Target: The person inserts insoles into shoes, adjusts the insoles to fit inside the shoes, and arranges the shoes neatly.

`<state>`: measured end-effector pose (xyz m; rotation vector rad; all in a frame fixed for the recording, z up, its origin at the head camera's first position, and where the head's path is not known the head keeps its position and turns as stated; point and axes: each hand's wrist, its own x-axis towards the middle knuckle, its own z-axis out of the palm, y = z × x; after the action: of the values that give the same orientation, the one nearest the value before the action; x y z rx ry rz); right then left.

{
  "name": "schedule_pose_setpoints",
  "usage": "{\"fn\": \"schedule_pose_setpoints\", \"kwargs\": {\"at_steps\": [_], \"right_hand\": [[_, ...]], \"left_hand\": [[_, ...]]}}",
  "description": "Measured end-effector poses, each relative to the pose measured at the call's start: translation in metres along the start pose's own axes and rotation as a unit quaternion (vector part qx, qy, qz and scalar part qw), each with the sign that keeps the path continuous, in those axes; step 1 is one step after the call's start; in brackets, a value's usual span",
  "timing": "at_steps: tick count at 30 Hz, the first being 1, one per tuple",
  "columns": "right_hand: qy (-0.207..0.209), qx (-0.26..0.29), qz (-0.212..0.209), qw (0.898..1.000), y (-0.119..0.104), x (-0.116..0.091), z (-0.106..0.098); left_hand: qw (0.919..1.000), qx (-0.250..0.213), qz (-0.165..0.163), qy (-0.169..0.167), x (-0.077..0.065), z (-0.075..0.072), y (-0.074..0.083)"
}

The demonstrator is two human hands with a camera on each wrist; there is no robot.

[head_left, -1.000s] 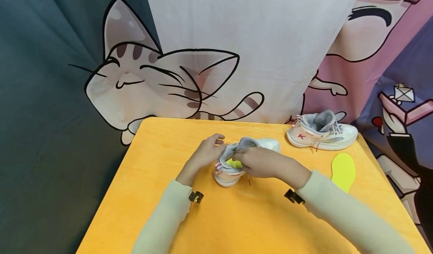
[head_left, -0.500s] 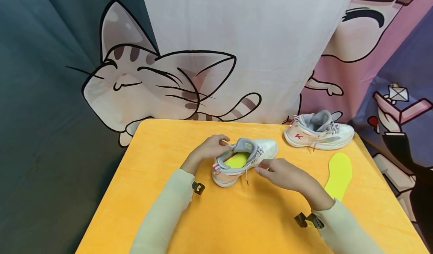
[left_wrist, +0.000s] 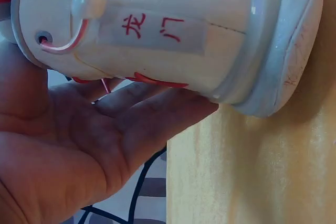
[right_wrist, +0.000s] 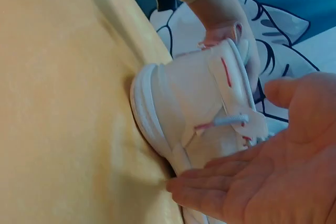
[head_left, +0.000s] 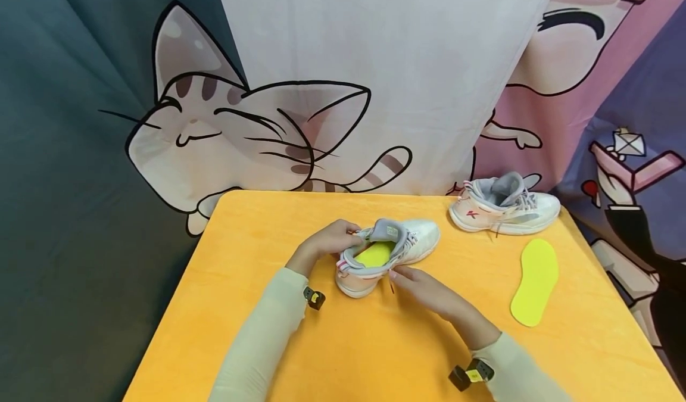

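Note:
A white sneaker [head_left: 424,239] with a pinkish heel stands upright on the yellow table, toe pointing back and right. Inside its opening lies a bright yellow insole [head_left: 376,254]. My left hand [head_left: 332,239] holds the far side of the collar, thumb at the rim; in the left wrist view its fingers [left_wrist: 184,109] lie along the sneaker's outer wall. On the near side, my right hand [head_left: 429,290] has its fingertips right by the lace area. The right wrist view shows that palm turned to the sneaker, with straight fingers [right_wrist: 210,190].
A matching sneaker [head_left: 527,216] stands at the table's back right corner. In front of it a second yellow insole [head_left: 536,283] lies flat on the table [head_left: 343,360]. Printed cat curtains [head_left: 230,146] hang behind the back edge.
My right hand has come out of the sneaker's opening and down to its near side, uncovering the insole inside. My left hand has moved onto the far collar.

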<state>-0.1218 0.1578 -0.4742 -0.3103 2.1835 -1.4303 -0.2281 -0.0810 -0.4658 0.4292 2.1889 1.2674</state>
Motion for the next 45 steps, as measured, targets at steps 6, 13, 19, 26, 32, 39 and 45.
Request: {"fn": "schedule_pose_setpoints", "kwargs": {"at_steps": [6, 13, 19, 26, 32, 39, 45], "right_hand": [[0.019, 0.007, -0.017, 1.000, -0.002, 0.003, 0.008], [0.063, 0.005, -0.010, 0.998, -0.006, 0.004, 0.009], [0.099, 0.024, 0.004, 0.995, -0.009, 0.012, 0.005], [0.074, 0.098, -0.009, 0.992, -0.011, 0.019, 0.000], [0.069, 0.133, -0.003, 0.989, -0.011, 0.024, -0.003], [0.061, 0.131, -0.004, 0.990, -0.007, 0.030, 0.001], [0.044, 0.151, -0.020, 0.987, -0.015, 0.043, 0.006]], "left_hand": [[0.9989, 0.007, 0.038, 0.026, -0.001, 0.000, -0.002], [0.9978, 0.015, 0.031, 0.057, -0.011, 0.005, 0.001], [0.9937, 0.027, 0.020, 0.107, -0.022, 0.016, 0.003], [0.9852, 0.036, 0.018, 0.166, -0.037, 0.034, 0.006], [0.9832, 0.013, 0.002, 0.182, -0.045, 0.043, 0.010], [0.9795, 0.000, -0.009, 0.201, -0.047, 0.048, 0.002], [0.9682, 0.006, -0.013, 0.250, -0.051, 0.040, -0.001]]}}
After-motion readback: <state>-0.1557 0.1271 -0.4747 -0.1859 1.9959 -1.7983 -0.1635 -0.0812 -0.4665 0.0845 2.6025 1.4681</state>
